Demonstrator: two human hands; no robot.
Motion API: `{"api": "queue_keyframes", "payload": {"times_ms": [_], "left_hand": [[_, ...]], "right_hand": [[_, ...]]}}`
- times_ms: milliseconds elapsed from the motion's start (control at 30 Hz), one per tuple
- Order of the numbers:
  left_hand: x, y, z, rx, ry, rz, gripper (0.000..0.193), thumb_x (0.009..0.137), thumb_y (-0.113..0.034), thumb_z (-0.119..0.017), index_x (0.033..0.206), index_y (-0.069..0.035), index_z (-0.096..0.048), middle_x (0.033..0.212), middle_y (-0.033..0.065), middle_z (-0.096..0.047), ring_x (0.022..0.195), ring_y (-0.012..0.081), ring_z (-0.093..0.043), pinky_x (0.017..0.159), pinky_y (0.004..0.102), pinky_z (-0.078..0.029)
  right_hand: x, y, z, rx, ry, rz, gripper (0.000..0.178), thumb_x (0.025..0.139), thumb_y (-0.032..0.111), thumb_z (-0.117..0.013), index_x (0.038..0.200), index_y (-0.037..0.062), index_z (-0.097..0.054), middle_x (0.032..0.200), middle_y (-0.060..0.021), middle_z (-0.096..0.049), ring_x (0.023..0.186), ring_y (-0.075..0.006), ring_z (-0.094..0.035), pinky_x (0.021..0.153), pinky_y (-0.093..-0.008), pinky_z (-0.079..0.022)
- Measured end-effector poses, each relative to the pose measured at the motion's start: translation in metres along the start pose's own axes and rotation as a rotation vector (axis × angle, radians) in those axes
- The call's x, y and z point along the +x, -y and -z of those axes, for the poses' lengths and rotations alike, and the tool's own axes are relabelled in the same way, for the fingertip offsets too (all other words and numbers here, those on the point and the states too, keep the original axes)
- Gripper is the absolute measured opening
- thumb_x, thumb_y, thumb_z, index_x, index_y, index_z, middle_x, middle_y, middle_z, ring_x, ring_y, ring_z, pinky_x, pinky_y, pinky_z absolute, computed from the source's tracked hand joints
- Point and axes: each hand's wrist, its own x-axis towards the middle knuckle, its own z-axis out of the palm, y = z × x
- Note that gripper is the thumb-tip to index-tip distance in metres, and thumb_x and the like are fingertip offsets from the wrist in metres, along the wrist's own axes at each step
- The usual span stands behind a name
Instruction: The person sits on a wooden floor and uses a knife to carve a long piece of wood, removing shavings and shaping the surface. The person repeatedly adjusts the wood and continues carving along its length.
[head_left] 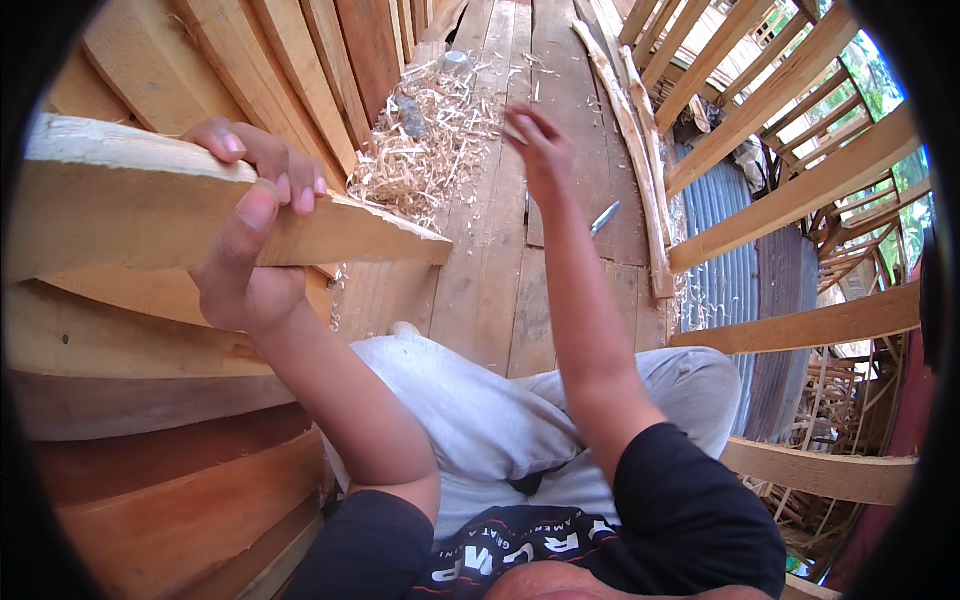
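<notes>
My left hand (250, 225) is wrapped over a thick pale wooden plank (130, 215), thumb on the near face and fingers over the top edge. The plank comes in from the left and tapers to a point above the floor; its upper edge is rough and pale. Held out ahead over the floorboards, my right hand (543, 155) is blurred by motion. Its fingers partly hide one another, and I cannot make out whether anything small is in them. A knife-like metal blade (604, 218) lies on the floor to the right of my right forearm.
Curly wood shavings (425, 150) are heaped ahead, with a small grey cup-like object (456, 63) at their far side. Upright planks (330, 60) line the left. Long peeled sticks (625, 150) lie along the right edge, beside wooden rails (790, 230) and corrugated metal sheeting (715, 240).
</notes>
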Motion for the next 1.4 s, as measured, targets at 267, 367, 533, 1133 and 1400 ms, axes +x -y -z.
{"api": "queue_keyframes", "payload": {"times_ms": [267,367,533,1133,1400], "left_hand": [[0.001,0.003,0.002,-0.032,0.049,0.001,0.037,0.074,-0.009,-0.056,0.107,-0.003,-0.039,0.079,0.0105,-0.044,0.07,0.0172,-0.046,0.071,0.0338,-0.038],[0.001,0.002,0.001,-0.042,0.057,0.0,0.037,0.075,-0.01,-0.056,0.107,-0.005,-0.039,0.079,0.0099,-0.044,0.07,0.0169,-0.046,0.071,0.0333,-0.038],[0.003,0.001,0.004,-0.049,0.145,0.022,0.036,0.078,-0.014,-0.058,0.108,-0.009,-0.039,0.079,0.0071,-0.044,0.07,0.0158,-0.045,0.071,0.033,-0.038],[-0.002,-0.004,0.011,0.032,0.172,0.007,0.035,0.079,-0.016,-0.058,0.108,-0.012,-0.039,0.079,0.004,-0.042,0.069,0.0142,-0.044,0.071,0.033,-0.037],[-0.007,-0.007,0.006,0.033,0.11,0.05,0.032,0.078,-0.017,-0.059,0.103,-0.015,-0.04,0.078,0.001,-0.04,0.071,0.0114,-0.041,0.073,0.0305,-0.033]], "right_hand": [[-0.016,-0.063,0.017,-0.319,-0.031,0.0,0.031,0.089,0.003,-0.052,0.118,-0.0079,-0.055,0.116,-0.0191,-0.059,0.107,-0.0259,-0.06,0.09,-0.0367,-0.053],[-0.061,-0.104,0.047,-0.539,-0.158,0.084,0.035,0.091,0.013,-0.047,0.12,-0.0051,-0.055,0.129,-0.0214,-0.051,0.121,-0.0307,-0.048,0.102,-0.0451,-0.038],[-0.106,-0.146,0.035,-1.57,-0.35,0.019,0.045,0.095,0.02,-0.038,0.134,-0.003,-0.042,0.143,-0.0235,-0.035,0.135,-0.0333,-0.03,0.113,-0.0428,-0.016],[-0.089,-0.144,0.009,-1.069,0.105,0.017,0.058,0.097,0.031,-0.033,0.142,-0.0052,-0.024,0.143,-0.028,-0.031,0.139,-0.038,-0.021,0.115,-0.0461,-0.001],[-0.075,-0.137,0.016,-0.834,0.316,-0.117,0.057,0.098,0.035,-0.031,0.14,-0.0031,-0.029,0.141,-0.0267,-0.034,0.137,-0.0383,-0.023,0.114,-0.0461,-0.003]]}}
